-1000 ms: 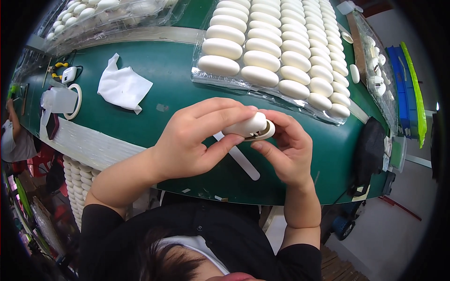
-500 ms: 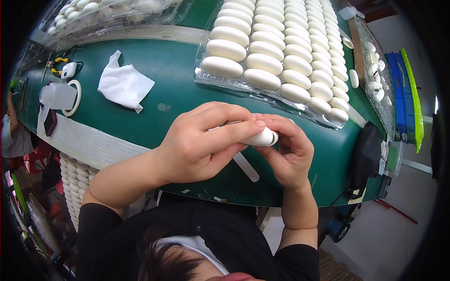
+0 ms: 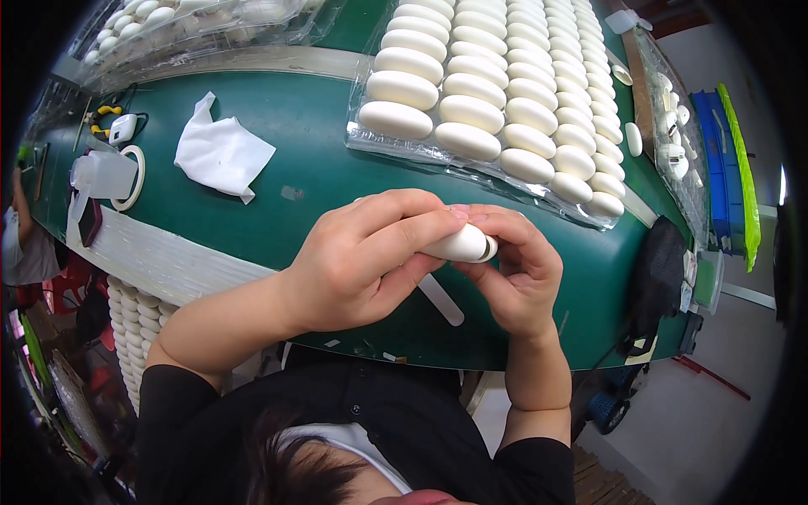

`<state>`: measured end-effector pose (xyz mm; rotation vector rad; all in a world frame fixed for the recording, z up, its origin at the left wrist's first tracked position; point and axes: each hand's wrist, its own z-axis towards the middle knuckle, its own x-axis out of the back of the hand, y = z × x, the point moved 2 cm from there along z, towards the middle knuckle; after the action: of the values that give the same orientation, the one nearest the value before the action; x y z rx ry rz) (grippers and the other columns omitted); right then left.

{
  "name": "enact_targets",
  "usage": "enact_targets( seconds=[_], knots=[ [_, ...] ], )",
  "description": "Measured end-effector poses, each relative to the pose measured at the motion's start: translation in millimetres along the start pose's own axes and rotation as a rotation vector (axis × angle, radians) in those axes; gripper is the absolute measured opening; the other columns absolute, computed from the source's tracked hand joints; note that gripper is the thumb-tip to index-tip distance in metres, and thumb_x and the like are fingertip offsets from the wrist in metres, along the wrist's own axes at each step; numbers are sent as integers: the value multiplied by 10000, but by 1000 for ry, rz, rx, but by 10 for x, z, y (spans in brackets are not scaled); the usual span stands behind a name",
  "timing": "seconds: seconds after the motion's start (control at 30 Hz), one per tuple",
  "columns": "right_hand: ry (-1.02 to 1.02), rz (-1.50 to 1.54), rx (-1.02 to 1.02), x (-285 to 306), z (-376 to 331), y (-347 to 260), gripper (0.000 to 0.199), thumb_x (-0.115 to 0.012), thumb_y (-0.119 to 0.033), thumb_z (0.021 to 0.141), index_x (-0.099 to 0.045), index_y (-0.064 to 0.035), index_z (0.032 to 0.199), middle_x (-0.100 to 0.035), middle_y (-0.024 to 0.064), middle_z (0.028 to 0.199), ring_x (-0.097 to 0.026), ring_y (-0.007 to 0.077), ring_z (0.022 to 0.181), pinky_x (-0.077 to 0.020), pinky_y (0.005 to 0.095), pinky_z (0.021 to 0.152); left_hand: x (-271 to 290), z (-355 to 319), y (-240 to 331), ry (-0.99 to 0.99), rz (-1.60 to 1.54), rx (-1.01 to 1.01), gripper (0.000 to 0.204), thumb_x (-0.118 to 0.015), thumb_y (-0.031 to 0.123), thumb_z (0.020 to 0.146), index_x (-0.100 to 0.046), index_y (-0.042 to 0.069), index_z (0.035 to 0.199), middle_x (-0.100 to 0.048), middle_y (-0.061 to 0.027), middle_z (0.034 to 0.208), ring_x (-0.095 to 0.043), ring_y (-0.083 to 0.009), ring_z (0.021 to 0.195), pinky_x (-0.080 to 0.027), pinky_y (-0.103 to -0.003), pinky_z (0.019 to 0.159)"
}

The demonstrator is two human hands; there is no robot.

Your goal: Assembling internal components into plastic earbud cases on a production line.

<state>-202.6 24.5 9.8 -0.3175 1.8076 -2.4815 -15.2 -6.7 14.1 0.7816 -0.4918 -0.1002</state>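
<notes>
A smooth, matte white oval capsule [image 3: 459, 244] is being gripped above the green table [image 3: 320, 185]. The left hand [image 3: 362, 261] is curling its fingers [image 3: 404, 240] tightly over the capsule's length, while the right hand [image 3: 518, 269] is pinching its rounded end. Behind, a clear ribbed plastic tray [image 3: 370, 139] is holding rows of identical glossy ovals, beside a crumpled white cloth [image 3: 220, 151].

Smooth white oval piece [image 3: 461, 243], lying roughly level, pinched between both hands above the green table edge
</notes>
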Motion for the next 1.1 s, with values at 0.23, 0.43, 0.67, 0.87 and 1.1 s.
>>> enact_targets(
  seconds=[0.23, 0.43, 0.67, 0.87, 1.1],
  knots=[
    [-2, 28, -19, 3, 6, -3, 361, -679, 104, 732, -606, 8, 1072, -633, 153, 1096, -605, 266, 1054, -479, 347, 913, 9, -13, 10, 4, 23, 12, 448, -727, -41, 694, -584, -7, 1118, -619, -182, 1033, -644, -302, 877, -533, -335, 746],
    [18, -62, -34, -14, 19, -53, 383, -686, 91, 734, -605, 5, 1098, -639, 137, 1108, -615, 239, 1036, -482, 317, 897, -26, -27, -3, 92, 34, 27, 468, -722, 13, 704, -613, 54, 1157, -624, -120, 1019, -637, -259, 852, -527, -327, 694],
    [-3, -85, -25, -19, 8, -52, 400, -683, 83, 750, -593, 9, 1133, -632, 139, 1124, -610, 225, 1044, -487, 319, 897, 5, -26, 6, 45, 19, 28, 437, -732, -16, 712, -593, -10, 1126, -624, -181, 1038, -643, -288, 892, -531, -327, 749],
    [-16, 61, -142, -1, -20, -31, 433, -683, 65, 775, -540, 42, 1183, -598, 147, 1154, -597, 211, 1055, -481, 327, 929, 36, -3, -5, 34, -192, 241, 417, -718, 19, 736, -603, 31, 1136, -638, -137, 1004, -629, -285, 905, -514, -338, 762],
    [-19, 41, -120, 11, -14, -4, 451, -696, 60, 766, -543, 35, 1189, -605, 131, 1130, -599, 200, 1049, -491, 318, 913, 33, -9, -9, 11, -113, 171, 438, -716, -1, 745, -596, 16, 1166, -623, -151, 1071, -624, -232, 933, -516, -285, 732]
  ],
)
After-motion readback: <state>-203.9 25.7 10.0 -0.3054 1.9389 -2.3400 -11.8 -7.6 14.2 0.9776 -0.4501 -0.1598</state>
